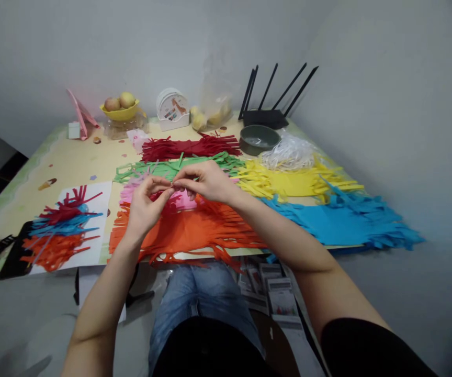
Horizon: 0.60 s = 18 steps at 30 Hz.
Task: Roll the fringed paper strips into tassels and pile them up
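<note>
My left hand (151,204) and my right hand (204,180) meet above the middle of the table, thumbs and fingers pinched together. A bit of red fringed material (179,201) shows at and below the fingertips, mostly hidden by the hands. Under them lie an orange fringed sheet (194,230) and a pink fringed sheet (189,201), with a green fringed sheet (167,169) beyond. A dark red fringed bundle (190,148) lies farther back. To the right are a yellow fringed sheet (292,182) and a blue fringed sheet (328,221).
At left, red, blue and orange fringed pieces (61,230) lie on white paper beside a black phone-like slab (18,251). Along the back stand a pink stand (79,115), a yellow fruit bowl (120,113), a white holder (173,112), a dark green bowl (255,149) and a router (265,119). White strips (291,151) lie nearby.
</note>
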Each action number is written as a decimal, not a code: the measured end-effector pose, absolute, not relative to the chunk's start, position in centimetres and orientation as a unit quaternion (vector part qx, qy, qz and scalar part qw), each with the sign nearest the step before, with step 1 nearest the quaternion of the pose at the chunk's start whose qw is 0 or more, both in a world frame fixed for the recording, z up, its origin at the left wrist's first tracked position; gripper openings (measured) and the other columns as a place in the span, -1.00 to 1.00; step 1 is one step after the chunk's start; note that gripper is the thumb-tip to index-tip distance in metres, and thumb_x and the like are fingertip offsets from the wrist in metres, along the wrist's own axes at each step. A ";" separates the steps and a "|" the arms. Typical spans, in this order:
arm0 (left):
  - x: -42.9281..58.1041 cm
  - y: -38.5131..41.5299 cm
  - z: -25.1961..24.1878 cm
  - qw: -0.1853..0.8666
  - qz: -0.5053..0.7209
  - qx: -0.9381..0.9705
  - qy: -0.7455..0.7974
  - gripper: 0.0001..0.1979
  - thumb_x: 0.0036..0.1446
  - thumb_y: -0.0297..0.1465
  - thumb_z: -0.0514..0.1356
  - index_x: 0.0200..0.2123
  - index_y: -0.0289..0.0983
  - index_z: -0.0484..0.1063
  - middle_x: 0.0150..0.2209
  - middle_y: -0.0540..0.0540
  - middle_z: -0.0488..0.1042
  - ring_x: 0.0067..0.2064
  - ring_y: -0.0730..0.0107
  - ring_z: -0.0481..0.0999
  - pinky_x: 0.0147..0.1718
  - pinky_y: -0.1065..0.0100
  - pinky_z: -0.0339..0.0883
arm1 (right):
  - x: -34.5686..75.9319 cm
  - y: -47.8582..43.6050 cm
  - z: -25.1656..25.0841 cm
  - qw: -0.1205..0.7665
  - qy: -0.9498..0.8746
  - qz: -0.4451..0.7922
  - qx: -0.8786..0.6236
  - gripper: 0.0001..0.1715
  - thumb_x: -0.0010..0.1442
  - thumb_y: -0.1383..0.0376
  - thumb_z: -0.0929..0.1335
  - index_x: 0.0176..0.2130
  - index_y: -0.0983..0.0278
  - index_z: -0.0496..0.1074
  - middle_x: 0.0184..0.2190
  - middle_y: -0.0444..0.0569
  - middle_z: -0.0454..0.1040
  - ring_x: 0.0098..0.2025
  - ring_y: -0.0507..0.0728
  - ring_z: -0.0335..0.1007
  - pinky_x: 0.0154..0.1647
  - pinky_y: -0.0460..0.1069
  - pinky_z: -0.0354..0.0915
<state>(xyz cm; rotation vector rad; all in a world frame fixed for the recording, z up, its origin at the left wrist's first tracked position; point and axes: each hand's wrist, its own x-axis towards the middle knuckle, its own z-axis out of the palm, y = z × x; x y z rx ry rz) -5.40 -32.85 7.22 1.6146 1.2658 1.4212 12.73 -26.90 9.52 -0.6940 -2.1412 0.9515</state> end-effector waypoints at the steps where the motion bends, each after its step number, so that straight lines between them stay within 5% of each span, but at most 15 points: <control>1: -5.5 -32.7 7.2 0.340 0.543 0.613 0.463 -0.77 0.02 -0.33 0.37 -0.27 -0.26 0.44 -0.26 -0.08 0.59 -0.20 0.31 0.64 -0.18 0.36 0.49 | 12.5 -27.0 9.9 0.341 -0.833 0.342 -0.271 -0.81 0.25 0.33 0.35 -0.32 0.37 0.56 -0.58 -0.16 0.48 -0.57 -0.04 0.39 -0.43 -0.14 0.23; 11: -6.4 -32.2 6.7 0.255 0.636 0.568 0.456 -0.80 0.09 -0.34 0.35 -0.42 -0.27 0.38 -0.48 0.02 0.51 -0.39 0.47 0.56 -0.30 0.44 0.43 | 9.8 -27.0 12.2 0.368 -0.835 0.273 -0.304 -0.81 0.24 0.35 0.36 -0.35 0.40 0.53 -0.54 -0.12 0.48 -0.47 -0.02 0.34 -0.35 -0.12 0.16; 18: -8.2 -32.7 5.7 0.291 0.607 0.590 0.445 -0.72 0.07 -0.21 0.37 -0.27 -0.26 0.44 -0.33 -0.05 0.54 -0.28 0.39 0.59 -0.20 0.36 0.45 | 8.3 -27.5 11.8 0.312 -0.868 0.241 -0.303 -0.83 0.22 0.35 0.38 -0.38 0.37 0.54 -0.55 -0.11 0.49 -0.48 0.00 0.35 -0.38 -0.11 0.12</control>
